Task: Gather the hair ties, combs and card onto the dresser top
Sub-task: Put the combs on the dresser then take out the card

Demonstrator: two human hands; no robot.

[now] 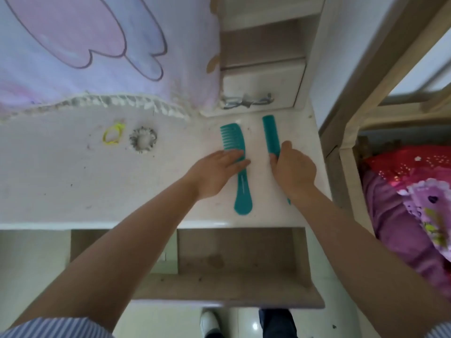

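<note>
Combs: two teal combs are laid side by side on the dresser top (73, 181), long axes running near to far; the wide-tooth comb (240, 167) left, the fine comb (271, 134) right.
Left hand (217, 170): flat, fingers spread, resting on the wide-tooth comb's middle; nothing grasped.
Right hand (294, 169): curled round the fine comb's near half.
Hair ties: a yellow tie (113, 135) and a grey scrunchie (142, 141) lie well left, nearer the left hand.
Hidden: the fine comb's near half is covered; no card can be made out.

Our right hand (294, 170) hides the middle of the narrow comb (270, 134); our left fingers (238, 158) cover part of the wide comb (238, 167).
</note>
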